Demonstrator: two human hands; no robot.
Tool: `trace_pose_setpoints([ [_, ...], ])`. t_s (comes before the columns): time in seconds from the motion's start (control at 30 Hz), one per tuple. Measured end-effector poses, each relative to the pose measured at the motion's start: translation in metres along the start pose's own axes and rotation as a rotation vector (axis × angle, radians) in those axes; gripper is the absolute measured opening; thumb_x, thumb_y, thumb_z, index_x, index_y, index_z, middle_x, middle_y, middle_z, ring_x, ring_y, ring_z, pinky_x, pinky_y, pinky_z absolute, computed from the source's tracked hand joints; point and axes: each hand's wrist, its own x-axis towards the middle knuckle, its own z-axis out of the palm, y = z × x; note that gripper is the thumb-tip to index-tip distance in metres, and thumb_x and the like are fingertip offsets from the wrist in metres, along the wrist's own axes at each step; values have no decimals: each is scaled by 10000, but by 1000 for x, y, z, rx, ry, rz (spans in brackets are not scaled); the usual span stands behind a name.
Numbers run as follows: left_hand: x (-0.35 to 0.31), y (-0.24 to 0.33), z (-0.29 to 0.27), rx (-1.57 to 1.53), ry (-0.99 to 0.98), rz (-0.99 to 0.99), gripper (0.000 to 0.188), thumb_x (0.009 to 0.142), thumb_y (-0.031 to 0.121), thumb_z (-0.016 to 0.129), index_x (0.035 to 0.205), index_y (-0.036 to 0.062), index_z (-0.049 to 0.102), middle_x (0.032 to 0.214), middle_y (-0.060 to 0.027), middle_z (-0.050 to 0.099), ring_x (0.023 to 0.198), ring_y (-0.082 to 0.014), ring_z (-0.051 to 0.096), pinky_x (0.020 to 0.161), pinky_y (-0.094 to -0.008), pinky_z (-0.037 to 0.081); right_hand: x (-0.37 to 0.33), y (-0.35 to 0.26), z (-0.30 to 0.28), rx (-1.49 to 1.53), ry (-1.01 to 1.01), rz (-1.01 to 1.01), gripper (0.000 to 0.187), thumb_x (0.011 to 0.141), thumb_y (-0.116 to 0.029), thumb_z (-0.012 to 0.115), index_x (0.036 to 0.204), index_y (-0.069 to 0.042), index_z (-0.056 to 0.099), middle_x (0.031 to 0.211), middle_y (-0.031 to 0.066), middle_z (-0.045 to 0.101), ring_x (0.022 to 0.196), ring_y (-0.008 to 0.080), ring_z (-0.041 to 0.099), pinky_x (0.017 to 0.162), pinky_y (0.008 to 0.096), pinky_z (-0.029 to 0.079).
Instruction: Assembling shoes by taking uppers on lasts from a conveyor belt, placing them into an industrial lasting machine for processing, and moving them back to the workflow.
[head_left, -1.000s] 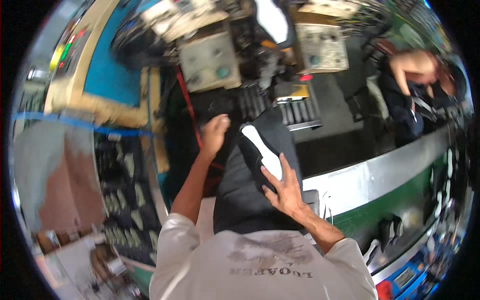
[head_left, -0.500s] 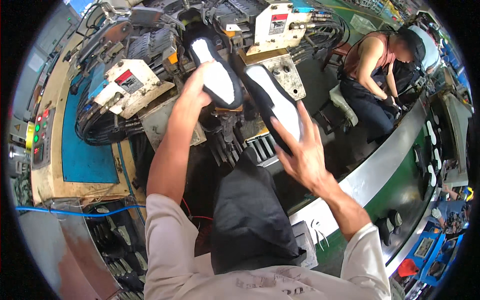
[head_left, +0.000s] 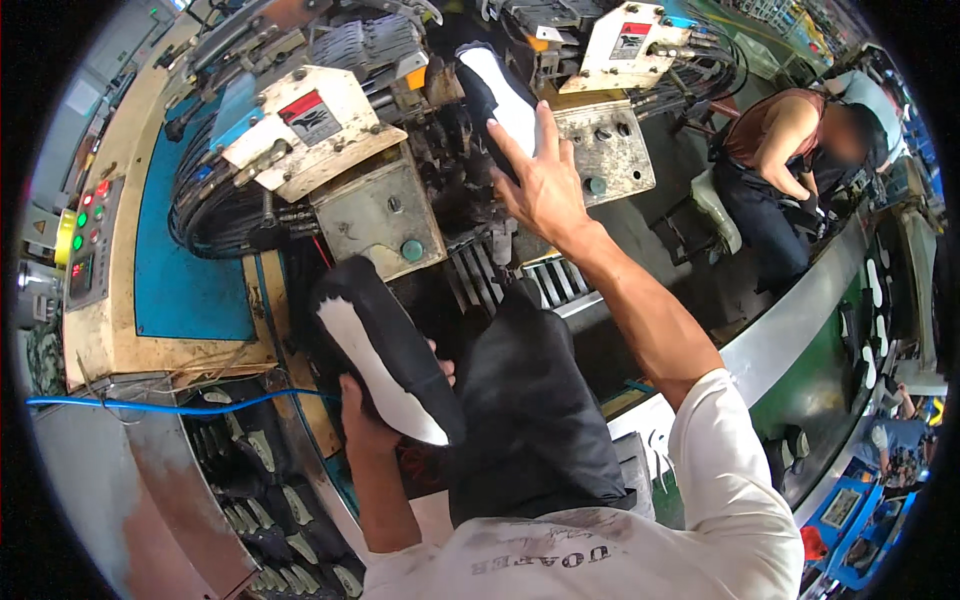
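Observation:
A black shoe upper with a white underside [head_left: 365, 340] is tilted bottom-up at the lower left, beside my knee. My left hand [head_left: 368, 425] is closed around its near end, its fingers partly hidden behind the shoe. Between the two halves of a machine, a second black shoe upper [head_left: 500, 85] sits with its white underside facing up. My right hand [head_left: 548, 195] grips its near end, fingers spread over the white underside and side edge. What supports this shoe from below is hidden.
White machine blocks [head_left: 305, 130] with black hoses flank the work spot. A control panel [head_left: 90, 240] with lit buttons stands at left, above a rack of shoe parts [head_left: 270, 500]. At right, a co-worker [head_left: 780, 150] sits beside a metal-edged conveyor [head_left: 790, 310] carrying shoes.
My left hand has brought its shoe down and left, away from the machine. My right hand has moved its shoe forward into the gap between the machine halves. The view has shifted slightly.

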Motion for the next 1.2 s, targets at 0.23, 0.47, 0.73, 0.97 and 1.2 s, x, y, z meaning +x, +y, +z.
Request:
trace_pose_setpoints([
  [0.23,-35,-55,-28,-106,244,-170,967,973,746,515,1522,-49,469,1358,-272,651,1157,-489,688,1020,-604,546,-31,-28,23,74,11,-28,787,923,-178,738,1641,-182,415,1667,438,111,1173,567,544,1058,597,483],
  [0.47,-31,-84,-26,-135,223,-289,892,992,666,548,1527,-41,453,1361,-278,639,1200,-496,671,1049,-615,538,1,-24,26,101,12,-22,742,947,-145,674,1640,-167,411,1658,440,126,1194,568,538,1054,597,496],
  [0.73,6,-111,-25,-56,310,-329,848,1049,648,437,1521,-56,439,1290,-318,656,1072,-475,727,937,-581,613,107,-14,47,78,-47,-13,766,927,-151,643,1648,-142,387,1666,474,101,1277,664,509,1063,637,518],
  [0.97,44,-123,-29,10,289,-398,830,1059,635,410,1525,-52,440,1299,-304,660,1074,-484,720,961,-594,590,144,-9,67,-70,151,-49,721,939,-181,642,1621,-118,417,1651,427,225,1311,619,506,1089,591,503],
  [1.2,55,-125,-34,-53,157,-433,826,1076,635,385,1525,-56,440,1320,-296,654,1148,-483,693,1028,-597,555,143,-28,20,95,13,-9,719,906,-140,697,1583,-98,459,1658,472,145,1304,663,496,1056,630,531],
])
